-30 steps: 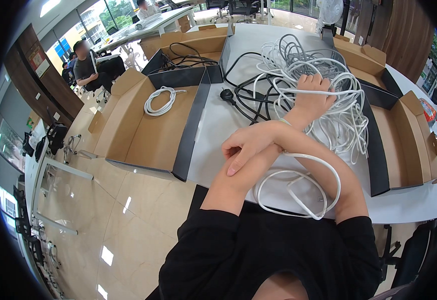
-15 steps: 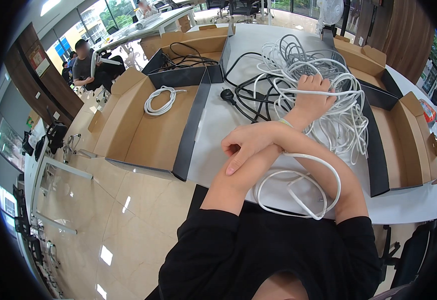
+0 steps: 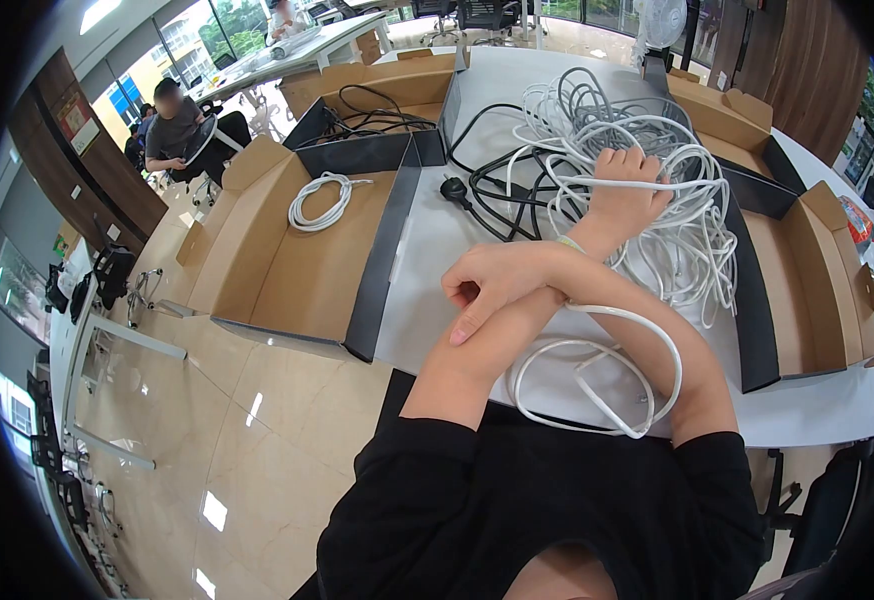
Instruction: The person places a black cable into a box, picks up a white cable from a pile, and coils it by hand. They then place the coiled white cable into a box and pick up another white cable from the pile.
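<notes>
My forearms are crossed. My left hand [image 3: 625, 195] is at the upper right on a tangled pile of white and grey cables [image 3: 692, 240], its fingers curled into it, with one white strand running across the hand. My right hand [image 3: 487, 285] lies over my left forearm, fingers curled with nothing visible in them, the thumb touching the skin. A loose loop of white cable [image 3: 669, 350] hangs over my right forearm, near the table's front edge. Black cables with a plug [image 3: 454, 190] lie left of the pile.
An open box [image 3: 307, 275] at left holds a coiled white cable [image 3: 324, 203]. Behind it, another box [image 3: 397, 90] contains black cables [image 3: 367, 123]. Two more open boxes [image 3: 792, 285] [image 3: 732, 125] stand at right. A seated person [image 3: 175, 135] is beyond the table at upper left.
The seated person at upper left has shifted, and the flat object in their hands is tilted differently. My hands and the cables look almost unchanged.
</notes>
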A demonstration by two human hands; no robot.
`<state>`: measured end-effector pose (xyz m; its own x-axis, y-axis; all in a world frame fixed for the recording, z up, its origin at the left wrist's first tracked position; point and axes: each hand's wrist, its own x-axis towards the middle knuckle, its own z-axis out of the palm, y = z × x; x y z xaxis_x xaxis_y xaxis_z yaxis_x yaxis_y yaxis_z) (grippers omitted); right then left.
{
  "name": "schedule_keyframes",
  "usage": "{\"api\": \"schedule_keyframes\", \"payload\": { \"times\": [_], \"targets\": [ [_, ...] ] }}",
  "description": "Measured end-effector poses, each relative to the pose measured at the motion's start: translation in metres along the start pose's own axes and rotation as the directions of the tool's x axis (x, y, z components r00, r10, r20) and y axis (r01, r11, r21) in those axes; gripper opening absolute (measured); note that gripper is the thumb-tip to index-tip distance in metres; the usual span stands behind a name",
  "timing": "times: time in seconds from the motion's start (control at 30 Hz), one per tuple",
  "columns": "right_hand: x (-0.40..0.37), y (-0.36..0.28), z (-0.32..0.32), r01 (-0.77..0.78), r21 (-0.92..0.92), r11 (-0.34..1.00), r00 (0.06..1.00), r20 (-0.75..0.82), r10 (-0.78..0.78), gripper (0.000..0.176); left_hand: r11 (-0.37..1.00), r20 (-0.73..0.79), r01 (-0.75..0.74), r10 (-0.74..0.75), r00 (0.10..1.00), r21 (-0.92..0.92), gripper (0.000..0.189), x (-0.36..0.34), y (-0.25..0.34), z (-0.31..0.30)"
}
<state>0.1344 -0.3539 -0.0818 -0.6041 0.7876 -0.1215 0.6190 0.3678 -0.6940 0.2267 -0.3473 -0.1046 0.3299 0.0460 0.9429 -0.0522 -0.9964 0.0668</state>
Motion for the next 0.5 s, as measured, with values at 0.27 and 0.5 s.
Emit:
{"api": "schedule_keyframes", "payload": {
  "times": [0.27, 0.5],
  "targets": [
    [-0.004, 0.0, 0.0, 0.02, 0.152, 0.988, 0.997, 0.067, -0.03, 0.052, 1.0, -0.003, -0.005, 0.005, 1.0, 0.005, 0.02, 0.0, 0.0, 0.001],
    [-0.002, 0.003, 0.001, 0.016, 0.173, 0.985, 0.991, 0.127, -0.038, 0.052, 1.0, -0.001, -0.001, 0.001, 1.0, 0.004, 0.021, 0.0, 0.0, 0.001]
  ]
}}
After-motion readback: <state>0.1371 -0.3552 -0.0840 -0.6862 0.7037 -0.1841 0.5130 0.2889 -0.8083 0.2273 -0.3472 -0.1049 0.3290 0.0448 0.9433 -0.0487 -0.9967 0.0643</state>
